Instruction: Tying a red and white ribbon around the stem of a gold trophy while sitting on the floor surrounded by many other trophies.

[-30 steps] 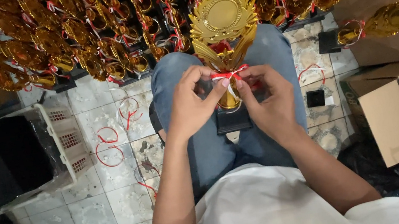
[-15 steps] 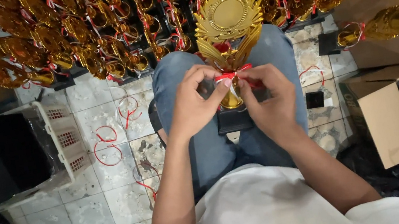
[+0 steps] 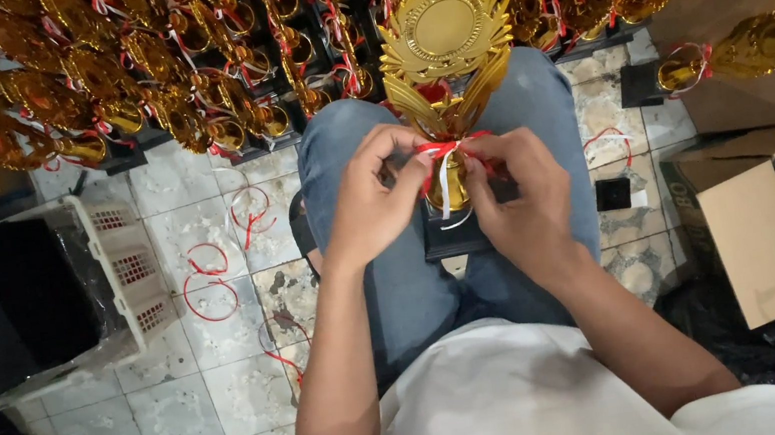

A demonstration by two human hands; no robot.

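A gold trophy (image 3: 445, 38) with a crown top and round medallion stands upright between my knees on a black base (image 3: 452, 236). A red-and-white ribbon (image 3: 440, 152) is wrapped around its narrow stem. My left hand (image 3: 371, 198) pinches the ribbon's left end beside the stem. On the other side my right hand (image 3: 518, 194) holds the right end, fingers pressed against the stem. Both hands meet at the knot, just below the gold wings.
Rows of gold trophies (image 3: 174, 66) with ribbons fill the floor ahead. One trophy (image 3: 738, 52) lies at right above an open cardboard box (image 3: 748, 227). A white plastic basket (image 3: 118, 276) sits left. Loose red ribbons (image 3: 212, 262) lie on the tiles.
My fingers have worked the ribbon tighter at the stem; the trophy and both hands stay in nearly the same place.
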